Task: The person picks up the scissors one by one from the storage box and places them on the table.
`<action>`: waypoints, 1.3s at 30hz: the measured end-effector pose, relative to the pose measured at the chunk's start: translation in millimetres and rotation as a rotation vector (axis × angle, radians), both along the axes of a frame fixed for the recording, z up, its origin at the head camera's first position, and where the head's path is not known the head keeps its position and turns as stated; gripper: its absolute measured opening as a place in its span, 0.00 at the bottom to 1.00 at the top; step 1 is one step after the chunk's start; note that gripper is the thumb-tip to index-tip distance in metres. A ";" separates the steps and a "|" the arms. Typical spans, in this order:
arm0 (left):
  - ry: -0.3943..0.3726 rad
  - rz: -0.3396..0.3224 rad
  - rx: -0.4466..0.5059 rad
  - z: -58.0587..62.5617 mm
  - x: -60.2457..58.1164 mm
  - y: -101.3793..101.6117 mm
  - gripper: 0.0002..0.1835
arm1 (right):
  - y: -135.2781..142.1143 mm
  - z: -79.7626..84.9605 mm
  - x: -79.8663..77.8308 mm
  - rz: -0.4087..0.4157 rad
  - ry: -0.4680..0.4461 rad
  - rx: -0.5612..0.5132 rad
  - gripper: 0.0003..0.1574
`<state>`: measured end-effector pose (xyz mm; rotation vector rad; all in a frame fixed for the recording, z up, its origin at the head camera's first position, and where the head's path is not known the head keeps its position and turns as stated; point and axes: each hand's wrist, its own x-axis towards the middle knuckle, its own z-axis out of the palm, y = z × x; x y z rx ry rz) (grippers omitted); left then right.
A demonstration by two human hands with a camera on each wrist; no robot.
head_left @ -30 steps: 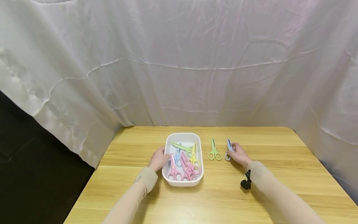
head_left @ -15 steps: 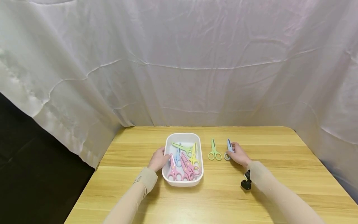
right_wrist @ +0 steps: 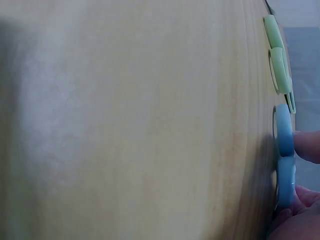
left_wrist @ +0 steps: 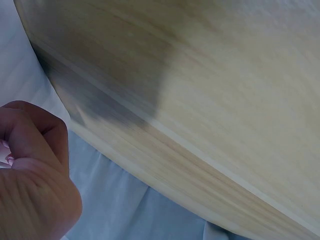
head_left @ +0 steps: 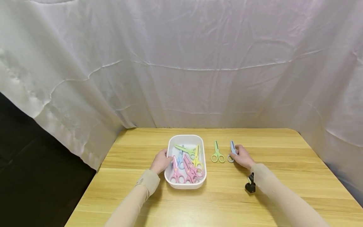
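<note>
In the head view my left hand (head_left: 160, 162) grips the left rim of a white plastic bin (head_left: 186, 186), thumb over the edge. Inside the bin lie pink scissors (head_left: 175, 170), yellow scissors (head_left: 197, 154), green scissors (head_left: 184, 148) and partly covered blue scissors (head_left: 180, 154). To the right, my right hand (head_left: 243, 157) pinches blue scissors (head_left: 232, 147) that point toward the curtain, low at the tabletop. Its thumb and fingers are at the blue handle loops (right_wrist: 285, 130) in the right wrist view. Another pair of green scissors (head_left: 217, 152) lies parallel, just left of them.
A wooden table (head_left: 224, 201) carries everything. Pale curtains (head_left: 198, 78) hang along its back and sides, with black cloth (head_left: 34, 164) at the far left. A small black device (head_left: 250, 183) sits at the right wrist.
</note>
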<state>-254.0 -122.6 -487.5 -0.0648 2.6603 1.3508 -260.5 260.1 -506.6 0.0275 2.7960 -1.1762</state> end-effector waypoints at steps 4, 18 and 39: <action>0.006 -0.002 0.002 0.1 0.7 -0.6 0.25 | 4.2 -1.8 0.1 0.006 -0.013 -0.044 0.44; 0.011 -0.006 0.002 0.9 0.1 -0.7 0.25 | 10.9 -0.3 1.7 0.054 -0.019 -0.091 0.43; 0.009 -0.008 -0.003 -1.0 -0.2 -1.0 0.25 | 12.4 -0.2 3.0 0.075 0.002 -0.082 0.40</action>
